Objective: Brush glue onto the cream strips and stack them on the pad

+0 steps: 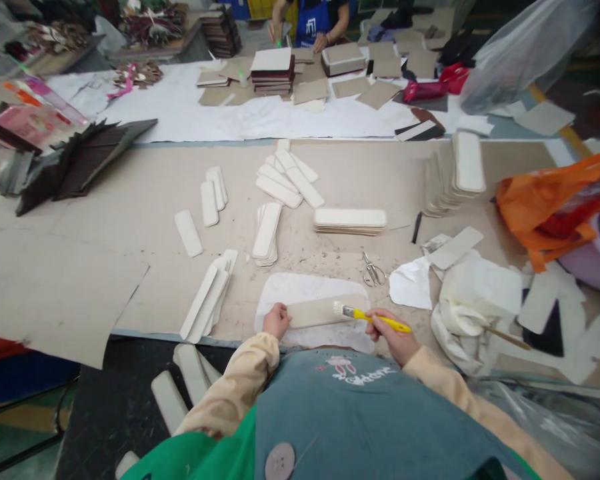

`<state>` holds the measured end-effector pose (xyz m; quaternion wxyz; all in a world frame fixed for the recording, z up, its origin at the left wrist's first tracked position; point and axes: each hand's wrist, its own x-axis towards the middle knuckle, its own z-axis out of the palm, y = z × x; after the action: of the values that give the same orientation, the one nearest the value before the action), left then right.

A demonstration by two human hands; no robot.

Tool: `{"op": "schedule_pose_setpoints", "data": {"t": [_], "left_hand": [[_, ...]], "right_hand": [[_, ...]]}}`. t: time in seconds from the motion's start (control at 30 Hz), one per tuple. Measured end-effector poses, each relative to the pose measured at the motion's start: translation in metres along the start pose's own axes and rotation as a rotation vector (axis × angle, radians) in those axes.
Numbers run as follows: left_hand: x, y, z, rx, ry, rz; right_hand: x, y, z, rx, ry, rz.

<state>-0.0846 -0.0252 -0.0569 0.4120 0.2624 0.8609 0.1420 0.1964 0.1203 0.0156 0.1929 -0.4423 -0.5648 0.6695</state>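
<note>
A long beige strip with rounded corners (317, 313) lies flat on a white sheet (280, 287) at the table's near edge. At the strip's left end, my left hand (277, 321) has its fingers closed and holds that end. My right hand (393, 335) grips a paintbrush with a yellow handle (375, 317). The brush's pale bristles rest at the strip's right part. Just beyond the sheet is a pair of metal scissors (373, 270). A neat stack of similar strips (350, 219) stands farther back.
Loose strips (207, 297) lie to the left, with more piled behind (287, 173). On the right are a taller stack (467, 163), a crumpled white cloth (473, 300) and an orange bag (545, 200). A co-worker in a blue apron (313, 23) stands across the table.
</note>
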Motion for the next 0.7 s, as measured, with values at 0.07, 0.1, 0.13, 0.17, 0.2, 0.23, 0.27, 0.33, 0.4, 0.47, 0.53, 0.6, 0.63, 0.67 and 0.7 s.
{"op": "schedule_pose_setpoints", "data": {"t": [0.07,0.1,0.13,0.17,0.2,0.23,0.27,0.33,0.4,0.47,0.53,0.6,0.63,0.67,0.7], "left_hand": [[0.002,-0.003,0.000,-0.025,-0.008,0.003],[0.003,-0.004,0.000,-0.036,-0.011,0.004],[0.003,-0.006,0.001,-0.048,-0.016,0.004],[0.004,-0.007,0.001,-0.059,-0.019,0.003],[0.005,-0.008,0.001,-0.069,-0.023,0.003],[0.006,-0.009,0.001,-0.079,-0.027,0.003],[0.006,-0.010,0.001,-0.087,-0.031,0.002],[0.007,-0.012,0.002,-0.098,-0.039,0.001],[0.008,-0.012,0.002,-0.102,-0.047,0.001],[0.008,-0.012,0.001,-0.101,-0.054,0.003],[0.007,-0.012,0.001,-0.096,-0.060,0.003],[0.007,-0.012,0.001,-0.092,-0.060,0.005],[0.007,-0.012,0.001,-0.090,-0.059,0.007],[0.007,-0.012,0.001,-0.089,-0.058,0.009],[0.007,-0.012,0.001,-0.087,-0.056,0.012]], "right_hand": [[0.010,0.000,0.027,0.021,-0.100,0.035],[0.015,0.000,0.038,0.026,-0.142,0.053],[0.019,0.001,0.048,0.028,-0.173,0.070],[0.022,0.002,0.057,0.028,-0.196,0.085],[0.026,0.003,0.065,0.026,-0.209,0.098],[0.030,0.004,0.072,0.025,-0.218,0.106],[0.033,0.005,0.078,0.024,-0.223,0.111],[0.039,0.008,0.089,0.022,-0.233,0.120],[0.044,0.011,0.096,0.017,-0.250,0.126],[0.046,0.014,0.102,0.012,-0.267,0.135],[0.047,0.016,0.106,0.006,-0.280,0.141],[0.048,0.019,0.110,-0.001,-0.288,0.146],[0.048,0.021,0.111,-0.003,-0.290,0.147],[0.049,0.023,0.113,-0.006,-0.290,0.149],[0.050,0.025,0.114,-0.008,-0.289,0.151]]}}
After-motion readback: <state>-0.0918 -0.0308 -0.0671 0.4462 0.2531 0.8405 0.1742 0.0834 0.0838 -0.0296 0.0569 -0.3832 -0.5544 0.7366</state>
